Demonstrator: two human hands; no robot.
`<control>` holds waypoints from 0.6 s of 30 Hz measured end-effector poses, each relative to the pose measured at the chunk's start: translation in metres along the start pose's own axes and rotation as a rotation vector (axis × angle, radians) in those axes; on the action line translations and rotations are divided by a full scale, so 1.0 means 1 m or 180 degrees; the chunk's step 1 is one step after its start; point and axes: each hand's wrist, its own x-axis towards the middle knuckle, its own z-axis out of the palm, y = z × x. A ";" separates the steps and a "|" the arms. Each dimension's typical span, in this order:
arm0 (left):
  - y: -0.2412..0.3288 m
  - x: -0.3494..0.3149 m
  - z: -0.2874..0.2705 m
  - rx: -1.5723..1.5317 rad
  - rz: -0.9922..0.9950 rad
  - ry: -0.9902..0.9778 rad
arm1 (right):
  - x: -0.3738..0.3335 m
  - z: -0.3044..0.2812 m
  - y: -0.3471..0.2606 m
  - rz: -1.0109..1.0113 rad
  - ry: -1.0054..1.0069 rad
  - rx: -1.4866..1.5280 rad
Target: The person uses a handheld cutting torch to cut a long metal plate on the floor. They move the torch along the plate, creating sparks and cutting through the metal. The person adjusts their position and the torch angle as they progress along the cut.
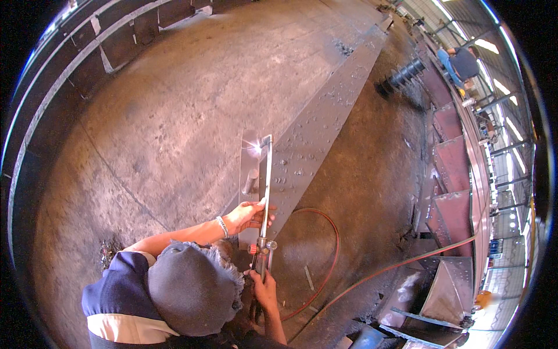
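Neither of my own hands is in view. At the lower left a crouching co-worker in a dark cap point(195, 291) and navy-and-cream top works with a long metal cutting torch point(268, 186). The co-worker's left hand point(250, 215), with a bracelet at the wrist, supports the tube. The co-worker's right hand point(265, 291) grips the handle below the valves point(263, 246). At the torch's bent tip a bright white glow point(256, 149) meets a narrow steel plate point(249, 160). A short round metal piece point(251, 181) lies on that plate.
A long steel plate point(325, 110) dotted with slag-like bits stretches away to the upper right. Red hoses point(336, 256) curve over the concrete floor point(174, 116). Reddish steel sections point(452, 163) line the right, near a dark coiled part point(401, 77). Another person point(463, 63) is farther back.
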 end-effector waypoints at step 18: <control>0.009 0.001 -0.002 -0.0283 -0.0314 -0.0534 | -0.004 -0.002 0.004 0.0297 0.0077 0.0050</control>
